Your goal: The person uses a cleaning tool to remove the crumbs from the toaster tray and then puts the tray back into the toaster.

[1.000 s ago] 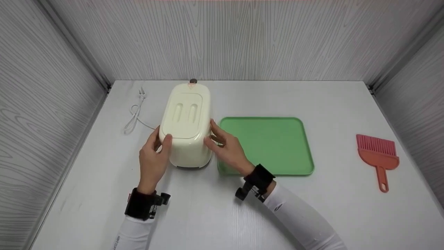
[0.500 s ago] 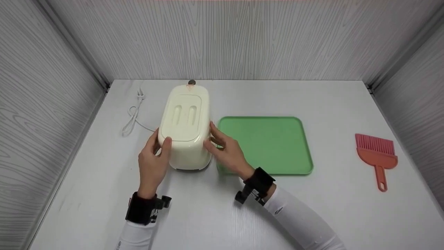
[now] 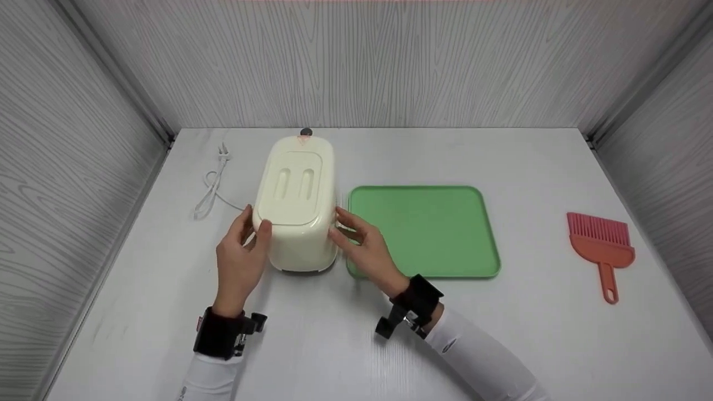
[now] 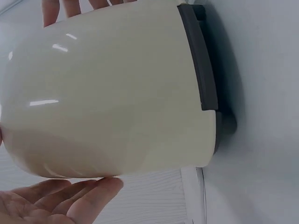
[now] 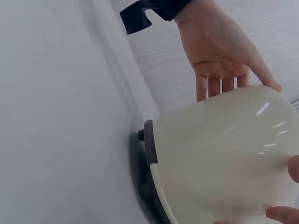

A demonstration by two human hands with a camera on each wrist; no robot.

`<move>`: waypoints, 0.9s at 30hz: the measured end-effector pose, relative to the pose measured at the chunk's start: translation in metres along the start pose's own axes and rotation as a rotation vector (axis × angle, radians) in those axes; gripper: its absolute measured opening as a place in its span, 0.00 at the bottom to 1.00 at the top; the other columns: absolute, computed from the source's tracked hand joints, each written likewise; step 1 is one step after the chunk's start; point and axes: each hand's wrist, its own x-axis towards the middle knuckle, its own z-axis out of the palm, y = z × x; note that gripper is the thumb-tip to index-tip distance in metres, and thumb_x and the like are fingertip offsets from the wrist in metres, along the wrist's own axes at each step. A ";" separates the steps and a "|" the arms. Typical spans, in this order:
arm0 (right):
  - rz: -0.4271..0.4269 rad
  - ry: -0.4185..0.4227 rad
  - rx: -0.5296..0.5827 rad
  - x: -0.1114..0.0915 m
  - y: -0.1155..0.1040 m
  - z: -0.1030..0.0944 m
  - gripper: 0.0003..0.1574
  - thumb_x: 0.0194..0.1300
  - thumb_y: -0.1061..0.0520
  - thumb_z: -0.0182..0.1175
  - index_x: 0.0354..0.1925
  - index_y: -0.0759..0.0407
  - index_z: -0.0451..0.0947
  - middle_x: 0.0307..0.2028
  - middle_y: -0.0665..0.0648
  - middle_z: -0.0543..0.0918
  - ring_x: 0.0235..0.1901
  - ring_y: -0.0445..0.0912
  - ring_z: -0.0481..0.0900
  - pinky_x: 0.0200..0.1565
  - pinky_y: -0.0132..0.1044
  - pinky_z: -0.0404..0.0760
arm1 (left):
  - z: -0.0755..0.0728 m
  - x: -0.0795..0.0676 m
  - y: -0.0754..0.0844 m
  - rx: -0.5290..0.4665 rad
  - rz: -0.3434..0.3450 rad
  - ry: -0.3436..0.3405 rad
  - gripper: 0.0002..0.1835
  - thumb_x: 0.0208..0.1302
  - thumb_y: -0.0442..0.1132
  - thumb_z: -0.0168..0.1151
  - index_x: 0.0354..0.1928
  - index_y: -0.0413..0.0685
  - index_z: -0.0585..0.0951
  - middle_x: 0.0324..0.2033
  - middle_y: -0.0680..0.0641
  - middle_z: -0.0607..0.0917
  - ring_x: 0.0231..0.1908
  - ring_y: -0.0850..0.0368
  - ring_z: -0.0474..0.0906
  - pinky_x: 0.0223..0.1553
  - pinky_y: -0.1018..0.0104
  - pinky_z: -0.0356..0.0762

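Note:
A cream toaster [image 3: 295, 195] stands on the table left of centre, its top closed by a lid with two grooves and a dark knob [image 3: 306, 132] at its far end. The left hand [image 3: 240, 262] holds its near left corner, thumb [image 5: 266, 77] on the near end, fingers along the side. Opposite, the right hand [image 3: 370, 253] holds the right side near the front, between toaster and tray. Fingertips of the right hand [image 5: 287, 212] appear close up in the right wrist view. Dark feet [image 4: 226, 122] show under the toaster in the left wrist view.
A green tray [image 3: 423, 231] lies right of the toaster. A pink and orange hand brush [image 3: 601, 250] lies at the far right. The toaster's white cord and plug [image 3: 214, 184] lie looped on the left. Grey wood-grain panels [image 3: 356, 67] enclose the back and sides.
The right hand has slid slightly toward the near end of the toaster. The left hand has shifted a little toward the person. The view has drifted slightly; the toaster appears to stay in place.

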 end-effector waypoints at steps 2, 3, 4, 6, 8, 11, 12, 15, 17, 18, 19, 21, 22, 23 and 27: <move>0.020 0.010 0.015 -0.006 0.002 0.003 0.37 0.75 0.52 0.64 0.75 0.61 0.66 0.69 0.64 0.75 0.65 0.57 0.78 0.64 0.44 0.81 | -0.003 0.000 0.001 0.023 0.022 0.001 0.36 0.74 0.49 0.63 0.75 0.36 0.66 0.71 0.37 0.72 0.69 0.45 0.72 0.64 0.55 0.78; 0.029 0.014 0.024 -0.009 0.003 0.004 0.37 0.74 0.52 0.64 0.74 0.62 0.67 0.68 0.65 0.75 0.65 0.57 0.78 0.64 0.44 0.81 | -0.004 0.000 0.001 0.038 0.038 0.000 0.37 0.74 0.48 0.64 0.75 0.35 0.66 0.72 0.38 0.71 0.70 0.45 0.71 0.65 0.55 0.78; 0.037 0.018 0.036 -0.013 0.003 0.006 0.36 0.74 0.53 0.64 0.74 0.63 0.67 0.68 0.65 0.75 0.65 0.57 0.77 0.64 0.44 0.81 | -0.005 0.000 0.002 0.054 0.057 -0.004 0.37 0.73 0.48 0.65 0.76 0.36 0.65 0.73 0.38 0.71 0.71 0.46 0.70 0.66 0.54 0.78; 0.048 0.022 0.055 -0.019 0.005 0.008 0.36 0.75 0.54 0.64 0.73 0.65 0.66 0.68 0.66 0.74 0.65 0.58 0.77 0.65 0.44 0.81 | -0.008 0.000 0.003 0.081 0.099 -0.024 0.39 0.71 0.47 0.68 0.76 0.37 0.66 0.74 0.40 0.70 0.73 0.47 0.67 0.67 0.53 0.77; 0.059 0.024 0.074 -0.026 0.006 0.011 0.35 0.75 0.55 0.64 0.72 0.67 0.66 0.68 0.66 0.73 0.66 0.58 0.76 0.65 0.44 0.81 | -0.010 0.001 0.004 0.111 0.141 -0.048 0.40 0.68 0.46 0.71 0.76 0.38 0.66 0.74 0.42 0.69 0.75 0.49 0.65 0.68 0.51 0.77; 0.074 0.022 0.110 -0.034 0.008 0.016 0.34 0.74 0.57 0.64 0.71 0.69 0.66 0.68 0.67 0.72 0.66 0.60 0.75 0.64 0.44 0.82 | -0.013 0.003 0.005 0.137 0.197 -0.087 0.41 0.65 0.45 0.75 0.75 0.41 0.69 0.75 0.42 0.69 0.76 0.49 0.62 0.68 0.47 0.76; 0.085 0.023 0.121 -0.037 0.009 0.017 0.34 0.74 0.57 0.64 0.71 0.69 0.66 0.69 0.67 0.71 0.66 0.60 0.75 0.63 0.44 0.82 | -0.014 0.004 0.006 0.143 0.212 -0.104 0.41 0.64 0.45 0.75 0.75 0.42 0.69 0.75 0.42 0.68 0.76 0.49 0.62 0.69 0.46 0.75; 0.126 0.028 0.154 -0.046 0.011 0.024 0.35 0.73 0.57 0.64 0.71 0.69 0.65 0.69 0.68 0.70 0.66 0.61 0.74 0.62 0.43 0.83 | -0.016 0.007 0.007 0.179 0.269 -0.148 0.42 0.61 0.44 0.78 0.75 0.45 0.71 0.76 0.40 0.66 0.76 0.46 0.61 0.71 0.44 0.72; 0.157 0.030 0.179 -0.052 0.012 0.028 0.37 0.73 0.57 0.65 0.71 0.69 0.63 0.69 0.68 0.69 0.65 0.61 0.75 0.62 0.43 0.83 | -0.017 0.009 0.007 0.207 0.309 -0.175 0.42 0.59 0.44 0.79 0.74 0.47 0.72 0.77 0.40 0.64 0.77 0.46 0.60 0.72 0.43 0.69; 0.176 0.031 0.193 -0.055 0.014 0.031 0.37 0.73 0.57 0.65 0.71 0.69 0.63 0.69 0.68 0.68 0.64 0.60 0.75 0.61 0.43 0.83 | -0.018 0.010 0.007 0.220 0.330 -0.186 0.43 0.58 0.44 0.80 0.74 0.47 0.72 0.77 0.41 0.63 0.77 0.45 0.59 0.73 0.43 0.68; 0.193 0.032 0.214 -0.057 0.015 0.033 0.38 0.73 0.57 0.65 0.72 0.69 0.61 0.68 0.69 0.68 0.63 0.60 0.76 0.61 0.44 0.84 | -0.019 0.011 0.007 0.231 0.350 -0.193 0.43 0.57 0.44 0.81 0.73 0.48 0.73 0.77 0.41 0.63 0.77 0.45 0.59 0.73 0.42 0.67; 0.238 0.038 0.267 -0.061 0.017 0.038 0.40 0.72 0.58 0.65 0.72 0.70 0.59 0.68 0.70 0.68 0.61 0.58 0.77 0.61 0.46 0.84 | -0.020 0.013 0.007 0.241 0.376 -0.207 0.43 0.55 0.44 0.82 0.72 0.49 0.74 0.78 0.42 0.63 0.77 0.46 0.59 0.74 0.43 0.66; 0.260 0.041 0.288 -0.063 0.017 0.040 0.40 0.72 0.58 0.65 0.72 0.70 0.59 0.68 0.70 0.68 0.60 0.57 0.78 0.60 0.46 0.84 | -0.021 0.014 0.008 0.245 0.384 -0.213 0.43 0.54 0.44 0.83 0.72 0.49 0.75 0.78 0.42 0.63 0.77 0.46 0.60 0.74 0.43 0.66; 0.285 0.047 0.309 -0.065 0.018 0.042 0.41 0.72 0.58 0.65 0.73 0.71 0.58 0.68 0.71 0.69 0.59 0.56 0.79 0.60 0.47 0.85 | -0.022 0.015 0.008 0.248 0.389 -0.218 0.43 0.53 0.44 0.83 0.72 0.50 0.75 0.78 0.42 0.63 0.77 0.46 0.60 0.74 0.44 0.66; 0.390 0.073 0.384 -0.068 0.021 0.049 0.40 0.70 0.60 0.65 0.71 0.73 0.59 0.63 0.70 0.74 0.53 0.53 0.83 0.59 0.46 0.85 | -0.024 0.018 0.009 0.261 0.393 -0.240 0.43 0.51 0.45 0.84 0.71 0.52 0.76 0.78 0.43 0.63 0.76 0.46 0.62 0.73 0.48 0.67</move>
